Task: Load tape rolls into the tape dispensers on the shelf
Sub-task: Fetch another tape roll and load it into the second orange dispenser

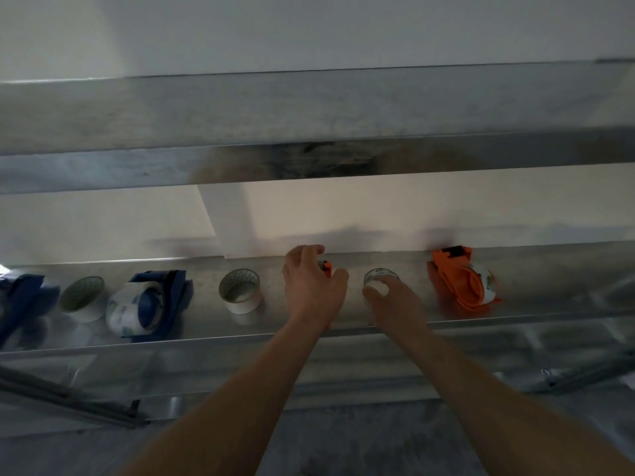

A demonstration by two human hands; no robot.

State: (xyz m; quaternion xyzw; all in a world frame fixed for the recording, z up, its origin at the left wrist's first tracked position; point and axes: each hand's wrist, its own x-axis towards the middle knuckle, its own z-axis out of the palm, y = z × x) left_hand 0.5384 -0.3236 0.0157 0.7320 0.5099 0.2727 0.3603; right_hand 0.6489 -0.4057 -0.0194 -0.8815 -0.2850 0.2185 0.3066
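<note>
Fingers (309, 250) grip orange dispenser (327, 268) and clear tape roll (379, 274)
On the shelf (556, 293), left hand (312, 290) clasps the dispenser, right hand (391, 298) pinches the roll.

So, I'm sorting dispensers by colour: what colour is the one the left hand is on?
Orange: the dispenser peeks out under the left hand in the head view.

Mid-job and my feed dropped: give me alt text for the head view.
Over a metal shelf, the left hand grips an orange tape dispenser while the right hand holds a clear tape roll beside it. Further right lies a loaded orange dispenser; to the left stand a white tape roll, a loaded blue dispenser and another roll.
</note>
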